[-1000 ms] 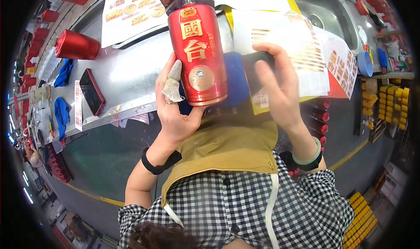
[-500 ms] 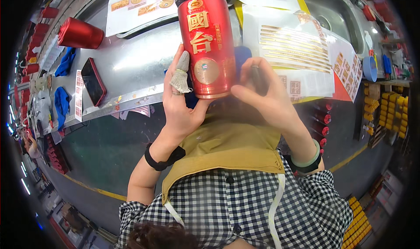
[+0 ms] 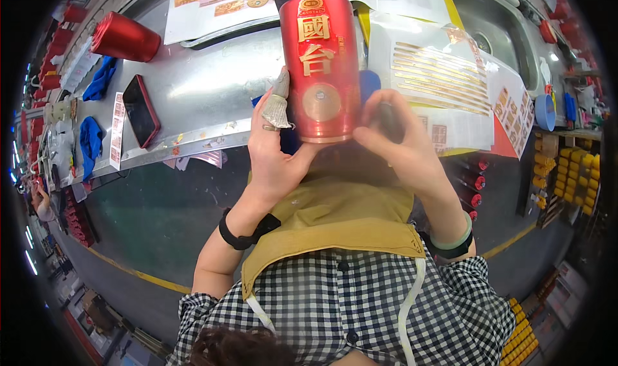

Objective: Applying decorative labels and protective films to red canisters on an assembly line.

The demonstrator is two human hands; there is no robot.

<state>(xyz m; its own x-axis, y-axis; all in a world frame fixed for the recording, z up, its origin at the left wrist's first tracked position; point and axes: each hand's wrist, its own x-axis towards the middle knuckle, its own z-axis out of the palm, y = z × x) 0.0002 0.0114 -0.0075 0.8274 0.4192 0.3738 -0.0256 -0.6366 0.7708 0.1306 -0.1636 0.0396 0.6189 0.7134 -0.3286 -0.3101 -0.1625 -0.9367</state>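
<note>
A red bottle (image 3: 325, 67) with raised gold characters and a round gold disc is held tilted over the near edge of the metal worktop, its neck pointing away from me. My left hand (image 3: 273, 154) is closed round its lower left side, thumb beneath the base. Grey knitted finger covers (image 3: 277, 109) show on that hand. At the bottle's lower right, my right hand (image 3: 405, 144) curves its thumb and fingers against the edge. A dark grey cover (image 3: 388, 118) shows inside its curl. The fingers behind the bottle are hidden.
Sheets of gold strips (image 3: 441, 70) lie right of the bottle, and a sticker sheet (image 3: 215, 9) lies behind left. On the metal worktop (image 3: 212, 92) stand a red container (image 3: 125, 38), a phone (image 3: 141, 112) and blue cloths (image 3: 91, 144). A sink (image 3: 492, 35) is at far right.
The bottle has shifted slightly right in the picture with my left hand and turned a little. My right thumb and fingers are closer against its side. The whole view has shifted slightly.
</note>
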